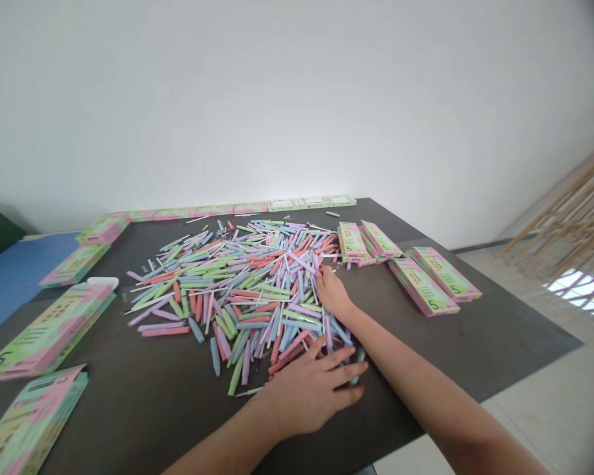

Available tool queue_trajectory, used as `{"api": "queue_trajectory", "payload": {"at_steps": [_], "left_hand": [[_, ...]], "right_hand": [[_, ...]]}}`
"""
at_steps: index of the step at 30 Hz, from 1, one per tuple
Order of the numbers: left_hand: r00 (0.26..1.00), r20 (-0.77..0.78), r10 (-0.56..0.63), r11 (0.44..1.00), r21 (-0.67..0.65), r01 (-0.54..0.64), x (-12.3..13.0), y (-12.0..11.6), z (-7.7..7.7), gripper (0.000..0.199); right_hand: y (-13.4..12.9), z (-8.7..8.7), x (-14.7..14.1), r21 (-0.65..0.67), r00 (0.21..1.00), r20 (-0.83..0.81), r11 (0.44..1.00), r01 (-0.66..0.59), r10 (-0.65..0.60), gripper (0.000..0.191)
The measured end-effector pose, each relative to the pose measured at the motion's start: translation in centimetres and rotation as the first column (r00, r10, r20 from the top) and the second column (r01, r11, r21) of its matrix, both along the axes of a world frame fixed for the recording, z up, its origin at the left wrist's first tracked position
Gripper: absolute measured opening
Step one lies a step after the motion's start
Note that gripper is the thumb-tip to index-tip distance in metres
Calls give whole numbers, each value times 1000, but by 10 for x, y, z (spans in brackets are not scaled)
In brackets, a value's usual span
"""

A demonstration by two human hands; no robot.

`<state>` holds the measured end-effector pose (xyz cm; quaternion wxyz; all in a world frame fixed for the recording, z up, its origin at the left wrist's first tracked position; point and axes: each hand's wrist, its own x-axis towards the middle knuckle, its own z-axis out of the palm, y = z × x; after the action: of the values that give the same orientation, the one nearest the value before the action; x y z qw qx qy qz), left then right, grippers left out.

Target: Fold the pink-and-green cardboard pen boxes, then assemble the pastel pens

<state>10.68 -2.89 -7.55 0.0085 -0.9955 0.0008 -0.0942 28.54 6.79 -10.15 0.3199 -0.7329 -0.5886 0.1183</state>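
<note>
A wide pile of slim pens (257, 277) in purple, green, blue, red and white covers the middle of the dark table (153, 402). My left hand (314, 389) lies palm down at the pile's near right edge, its fingers spread over a few pens, with a pale bluish pen by the fingertips. Farther forward, my right hand (332, 290) reaches to the pile's right side. Its fingers are closed around the end of a purple pen (303, 264), which points up and left. Part of that grip is hidden by the hand itself.
Pink and green boxes (423, 284) lie in stacks on the right. More boxes (49, 330) line the left side, and a row (250, 208) runs along the wall. A blue surface (24, 270) shows at left; wooden poles (569, 211) stand at right.
</note>
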Motion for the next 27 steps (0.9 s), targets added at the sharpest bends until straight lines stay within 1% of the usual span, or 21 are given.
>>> {"api": "queue_trajectory", "payload": {"at_steps": [4, 8, 14, 18, 21, 24, 27], "left_hand": [[999, 28, 37, 999, -30, -36, 0, 3, -4, 34], [996, 34, 80, 996, -30, -79, -1, 5, -4, 35], [991, 36, 131, 991, -24, -130, -4, 12, -4, 35], [989, 47, 141, 990, -14, -140, -6, 18, -3, 32], [989, 66, 133, 991, 0, -134, -8, 21, -3, 31], [989, 65, 135, 991, 12, -136, -9, 23, -4, 32], [988, 60, 139, 990, 24, -141, -11, 24, -4, 31]], "right_hand": [[-4, 4, 8, 9, 1000, -29, 1000, -7, 7, 20], [-12, 10, 22, 20, 999, -51, 1000, 6, -5, 22], [-37, 19, 55, 1, 995, -5, 995, 96, -96, 29], [-64, 24, 77, -49, 974, 115, 978, 201, -194, 29], [-88, 26, 86, -106, 926, 262, 946, 307, -271, 26], [-106, 25, 88, -160, 869, 394, 909, 385, -299, 27], [-113, 23, 86, -189, 817, 494, 881, 434, -297, 30]]}}
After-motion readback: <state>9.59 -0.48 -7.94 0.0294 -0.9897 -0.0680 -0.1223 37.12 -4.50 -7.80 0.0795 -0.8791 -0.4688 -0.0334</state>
